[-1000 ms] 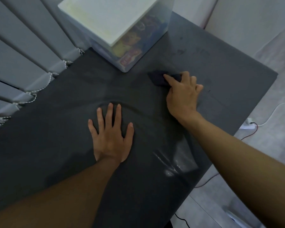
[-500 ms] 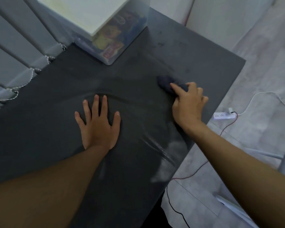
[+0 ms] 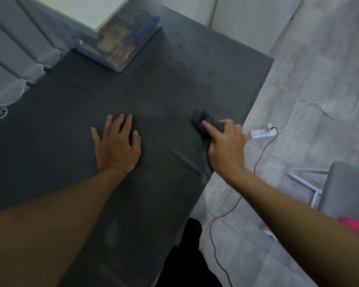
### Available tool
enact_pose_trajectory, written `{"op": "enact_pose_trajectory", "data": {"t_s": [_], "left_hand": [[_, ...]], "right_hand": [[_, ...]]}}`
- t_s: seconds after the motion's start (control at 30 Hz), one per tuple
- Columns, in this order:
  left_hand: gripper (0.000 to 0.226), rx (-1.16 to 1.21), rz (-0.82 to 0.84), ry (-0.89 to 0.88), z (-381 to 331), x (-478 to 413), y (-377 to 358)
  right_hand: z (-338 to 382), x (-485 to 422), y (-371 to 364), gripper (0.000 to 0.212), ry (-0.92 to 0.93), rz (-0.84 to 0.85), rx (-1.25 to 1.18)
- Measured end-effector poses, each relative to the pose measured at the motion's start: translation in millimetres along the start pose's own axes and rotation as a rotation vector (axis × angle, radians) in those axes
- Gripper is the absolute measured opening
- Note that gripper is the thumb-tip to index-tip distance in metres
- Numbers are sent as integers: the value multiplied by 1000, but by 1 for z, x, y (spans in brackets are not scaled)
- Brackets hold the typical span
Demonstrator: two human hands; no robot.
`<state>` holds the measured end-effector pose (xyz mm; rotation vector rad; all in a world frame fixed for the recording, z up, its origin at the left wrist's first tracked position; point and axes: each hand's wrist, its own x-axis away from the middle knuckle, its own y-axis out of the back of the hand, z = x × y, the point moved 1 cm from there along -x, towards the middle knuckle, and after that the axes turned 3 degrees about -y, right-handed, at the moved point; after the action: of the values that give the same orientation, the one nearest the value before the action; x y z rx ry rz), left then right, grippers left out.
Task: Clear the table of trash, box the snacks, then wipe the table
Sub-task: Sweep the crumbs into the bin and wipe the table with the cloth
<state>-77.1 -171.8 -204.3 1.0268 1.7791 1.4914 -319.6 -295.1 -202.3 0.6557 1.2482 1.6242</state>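
A dark grey table fills the view. My right hand presses a dark cloth onto the tabletop close to the right edge, with its fingers laid over the cloth. My left hand lies flat on the table surface, fingers spread, to the left of the cloth. A clear plastic box with a white lid stands at the far end of the table, with colourful snack packets inside.
Vertical blinds hang along the table's left side. On the floor to the right lie a white power strip, a white cable and a red wire. A grey chair stands at the lower right.
My right hand has slid the cloth toward me and to the right, along the table's right edge. My left hand stays flat on the table. The view has swung right.
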Motion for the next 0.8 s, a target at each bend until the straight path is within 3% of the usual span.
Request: {"op": "enact_pose_trajectory", "data": {"t_s": [0.07, 0.13, 0.3, 0.37, 0.57, 0.63, 0.7, 0.8], "left_hand": [[59, 25, 34, -6, 3, 2, 4], [63, 29, 77, -19, 6, 8, 7], [66, -30, 112, 26, 29, 40, 12], [66, -57, 99, 67, 44, 53, 11], [62, -94, 57, 186, 71, 76, 5], [62, -99, 56, 188, 70, 77, 4], [62, -98, 56, 194, 71, 77, 3], [63, -101, 56, 186, 73, 76, 3]], "right_hand": [[-3, 23, 2, 40, 305, 70, 3], [-16, 21, 5, 43, 399, 69, 56], [5, 27, -5, 45, -191, -69, -39], [30, 51, -7, 47, -202, -16, -55], [62, 125, -13, 48, 445, 127, -31], [53, 104, -15, 50, 537, 114, 17], [49, 72, -16, 51, 410, 61, 76], [62, 45, -21, 50, -27, 22, 0]]}}
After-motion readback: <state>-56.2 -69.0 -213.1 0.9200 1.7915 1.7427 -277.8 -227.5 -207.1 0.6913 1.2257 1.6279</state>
